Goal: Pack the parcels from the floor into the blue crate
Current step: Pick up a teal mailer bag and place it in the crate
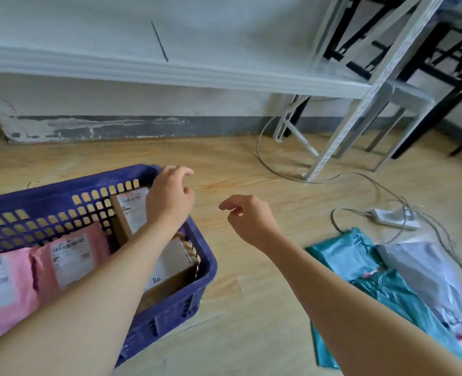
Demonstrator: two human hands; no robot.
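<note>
So the blue crate [61, 191] sits on the wood-look floor [251, 308] at the lower left, and it's already pretty full. Two pink poly mailers lie side by side in it with their labels up, one [72, 256] nearer the middle and one [1, 289] against the left edge of the view. To their right are two cardboard boxes: one [130, 213] stands tilted against the crate's far wall, and another [170, 270] is tucked into the near right corner. The left hand [170, 196] is over the far right corner of the crate, just above the tilted box, with its fingers loosely bent and nothing in them. I can't tell whether the palm is actually touching the box. The right hand [248, 218] hangs in the air over bare floor to the right of the crate, fingers also loosely curled, holding nothing. The parcels not yet packed are at the lower right, well apart from the crate: a teal mailer [343, 256], a second teal one [392, 297] overlapping it, and a grey-white mailer [425, 270] lying partly on top. Just behind that pile a white power strip [395, 218] sits on the floor with grey cables trailing off it. A white metal shelf rack [360, 112] stands near the wall.
</note>
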